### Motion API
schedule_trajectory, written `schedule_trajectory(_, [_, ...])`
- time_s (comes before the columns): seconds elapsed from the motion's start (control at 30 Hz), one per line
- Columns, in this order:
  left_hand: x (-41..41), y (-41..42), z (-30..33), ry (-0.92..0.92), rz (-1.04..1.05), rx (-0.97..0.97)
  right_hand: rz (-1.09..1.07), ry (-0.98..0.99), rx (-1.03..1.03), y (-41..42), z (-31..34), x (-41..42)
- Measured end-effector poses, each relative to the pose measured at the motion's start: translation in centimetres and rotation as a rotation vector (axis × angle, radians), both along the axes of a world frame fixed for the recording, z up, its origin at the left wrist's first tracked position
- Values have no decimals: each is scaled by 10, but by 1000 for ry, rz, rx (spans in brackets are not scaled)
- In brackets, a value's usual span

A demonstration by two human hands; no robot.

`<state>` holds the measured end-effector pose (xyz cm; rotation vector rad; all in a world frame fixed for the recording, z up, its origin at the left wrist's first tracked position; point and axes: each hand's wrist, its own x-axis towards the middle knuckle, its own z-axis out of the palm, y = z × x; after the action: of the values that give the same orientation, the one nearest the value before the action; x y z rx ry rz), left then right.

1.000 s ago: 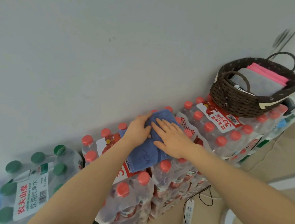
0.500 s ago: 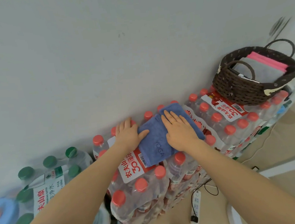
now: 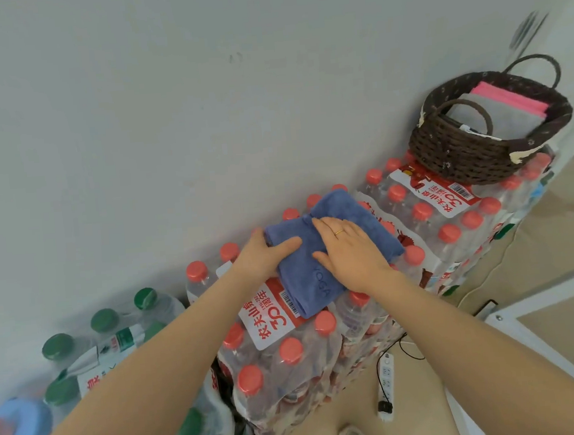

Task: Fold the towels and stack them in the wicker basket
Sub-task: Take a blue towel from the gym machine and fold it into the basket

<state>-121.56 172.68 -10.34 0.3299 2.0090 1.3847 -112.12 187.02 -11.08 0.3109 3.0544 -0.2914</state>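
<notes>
Wicker basket [image 3: 462,155], dark brown with two loop handles, sits at the far right end of the shrink-wrapped packs of red-capped water bottles [image 3: 426,213], close to the wall [image 3: 201,104]. Inside it lie a folded grey towel [image 3: 477,121] and, behind that toward the wall, a folded pink towel [image 3: 510,100]; how many layers each has cannot be made out.

Lower left, packs of green-capped bottles [image 3: 109,337] stand beside the red-capped ones, and a blue object [image 3: 10,431] is cut off by the frame's corner. On the floor below, a white power strip [image 3: 385,381] lies with its cable; a pale shape at the bottom edge is too cropped to identify.

The blue towel [image 3: 329,210] rests on the bottle caps near the wall edge of the middle pack, folded to a thick oblong with "YOGA" stitched near its near end. The left hand [image 3: 264,257] grips its left edge, thumb on top and fingers tucked beneath. The right hand [image 3: 350,250], wearing a ring, lies flat on top with fingers extended, pressing the cloth.
</notes>
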Motion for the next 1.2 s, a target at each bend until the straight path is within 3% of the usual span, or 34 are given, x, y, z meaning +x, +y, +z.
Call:
schedule_trajectory(0.07, [9,0,0,-233,22,53,5,-66,52,0,-1,-2])
schedule_trajectory(0.13, [11,-1,2,-354,112,86,0,-131,70,-1,0,-2])
schedule_trajectory(0.27, [16,-1,8,-374,197,165,17,-207,10,1,2,-7])
schedule_trajectory(0.3, [18,1,10,-340,203,195,10,-187,-99,4,5,-8])
schedule_trajectory(0.4, [20,9,16,-257,159,296,-209,57,-849,12,19,-5])
schedule_trajectory(0.47, [21,18,21,-273,164,350,-366,183,-1199,17,26,-1])
schedule_trajectory(0.57, [24,40,28,-276,163,328,-465,137,-1406,24,34,-4])
schedule_trajectory(0.67, [28,64,39,-277,132,284,-379,-25,-1547,30,45,-5])
schedule_trajectory(0.77, [29,88,47,-283,138,181,-361,-85,-1424,38,55,-6])
schedule_trajectory(0.93, [22,108,50,-387,145,25,-273,-92,-587,68,62,-9])
schedule_trajectory(1.03, [21,112,52,-354,92,-49,-225,-203,-353,81,54,-2])
schedule_trajectory(1.1, [18,116,45,-27,-103,-189,-225,-227,-308,87,46,-3])
schedule_trajectory(1.2, [7,114,33,914,-443,-478,-209,-234,-370,93,42,-5])
